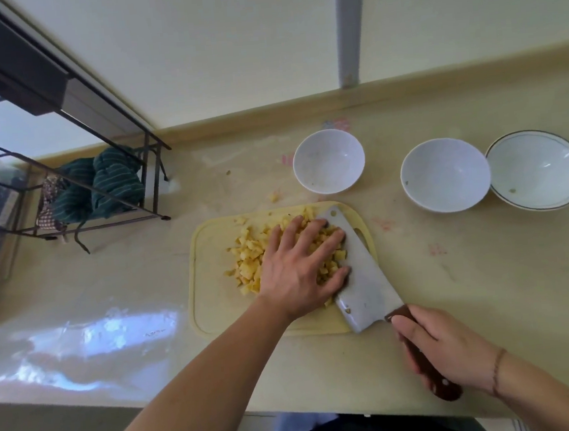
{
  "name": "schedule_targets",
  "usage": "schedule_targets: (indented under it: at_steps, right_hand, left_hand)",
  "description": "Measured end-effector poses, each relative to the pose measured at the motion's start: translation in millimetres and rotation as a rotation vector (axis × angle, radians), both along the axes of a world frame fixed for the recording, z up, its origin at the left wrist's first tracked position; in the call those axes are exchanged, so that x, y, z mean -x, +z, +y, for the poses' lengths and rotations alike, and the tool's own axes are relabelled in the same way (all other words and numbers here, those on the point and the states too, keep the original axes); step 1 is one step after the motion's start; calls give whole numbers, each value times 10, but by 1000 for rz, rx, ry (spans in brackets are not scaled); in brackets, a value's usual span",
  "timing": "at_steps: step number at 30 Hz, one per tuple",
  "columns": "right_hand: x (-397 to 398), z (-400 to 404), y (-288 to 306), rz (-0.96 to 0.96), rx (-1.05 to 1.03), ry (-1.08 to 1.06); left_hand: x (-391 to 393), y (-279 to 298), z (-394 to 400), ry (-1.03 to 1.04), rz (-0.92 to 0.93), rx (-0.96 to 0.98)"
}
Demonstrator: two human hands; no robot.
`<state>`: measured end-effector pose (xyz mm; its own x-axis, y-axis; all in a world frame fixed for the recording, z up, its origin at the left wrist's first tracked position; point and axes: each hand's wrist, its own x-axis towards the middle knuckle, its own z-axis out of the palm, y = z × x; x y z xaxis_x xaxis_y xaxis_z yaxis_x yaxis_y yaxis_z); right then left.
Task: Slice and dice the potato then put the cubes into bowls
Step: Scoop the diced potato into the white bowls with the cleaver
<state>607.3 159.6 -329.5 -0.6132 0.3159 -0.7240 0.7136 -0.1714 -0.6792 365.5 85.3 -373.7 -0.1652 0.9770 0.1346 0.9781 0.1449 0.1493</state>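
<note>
A heap of yellow potato cubes (247, 259) lies on a pale yellow cutting board (212, 311) in the middle of the counter. My left hand (298, 269) lies flat on the heap with fingers spread, its fingertips against the flat of a cleaver blade (364, 277). My right hand (449, 348) grips the cleaver's brown wooden handle (442, 385) near the counter's front edge. Three white bowls stand behind the board: one (328, 161) just behind it, one (444, 175) to the right, and a dark-rimmed one (537, 169) at the far right. Each bowl holds no cubes.
A stray potato piece (274, 196) lies on the counter behind the board. A black wire rack (149, 179) holding a green striped cloth (108, 182) stands at the back left. The wall runs behind the bowls, and the counter's front edge is close to me.
</note>
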Motion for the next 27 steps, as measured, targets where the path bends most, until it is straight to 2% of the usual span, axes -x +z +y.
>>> schedule_targets:
  at_steps: [3, 9, 27]
  right_hand:
    - [-39, -25, -5, 34, -15, -36]
    - [-122, -36, 0, 68, 93, -97]
    - [-320, 31, -3, 106, 152, -67]
  left_hand:
    - [-46, -15, 1, 2, -9, -51]
    - [-182, -41, 52, -9, -76, -126]
    - [-421, -33, 14, 44, -131, -162]
